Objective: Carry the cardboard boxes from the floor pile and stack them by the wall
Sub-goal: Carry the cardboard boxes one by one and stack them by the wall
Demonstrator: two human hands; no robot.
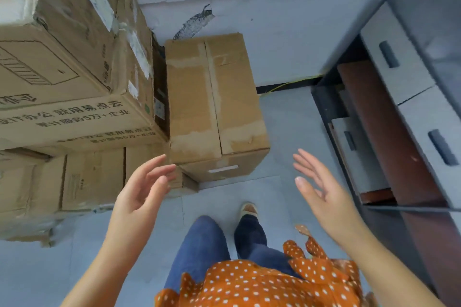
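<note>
Two bare hands hang in the air above the grey floor (287,112), neither one holding anything. The left hand (139,189) has its fingers loose and slightly bent, spread apart; the right hand (321,189) is flat with fingers straight and fanned, palm turned inward. Just ahead of both hands, between them and the pale wall (287,32), stands a taped cardboard box (214,104), its flaps closed and sealed with tape, so its contents cannot be seen. It sits against the wall, touching the stack of printed boxes (74,77) that rises beyond and outside the left hand. Under that stack, just outside the left hand, lies a low flattened-looking box (74,182), also closed. Beyond the right hand, well apart from it, a dark shelf unit (329,107) holds grey file boxes (396,57) with slot handles, set on a reddish-brown board (379,132); what they contain is hidden.
</note>
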